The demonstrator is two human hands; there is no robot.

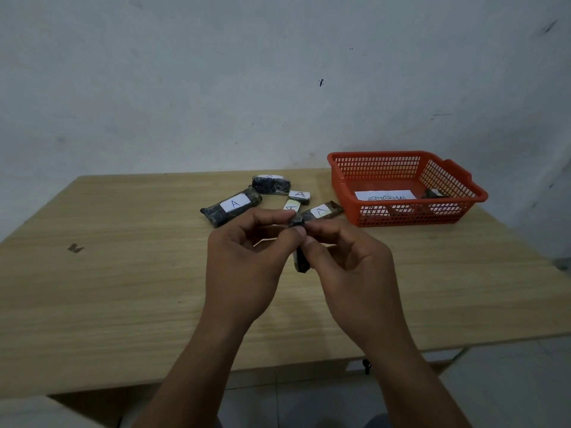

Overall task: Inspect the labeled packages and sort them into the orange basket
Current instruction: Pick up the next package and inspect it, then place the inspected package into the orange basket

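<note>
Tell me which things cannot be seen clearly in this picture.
Head view only:
- Small dark package: left hand and right hand cover its label.
- Dark item in orange basket: half hidden by basket wall.
- Rear package: label letter too small to read.

Orange mesh basket, light woodgrain desk, dark packages with white labels lettered in what looks like blue ink. White paper sign in the basket, wall off-white and scuffed.
</note>
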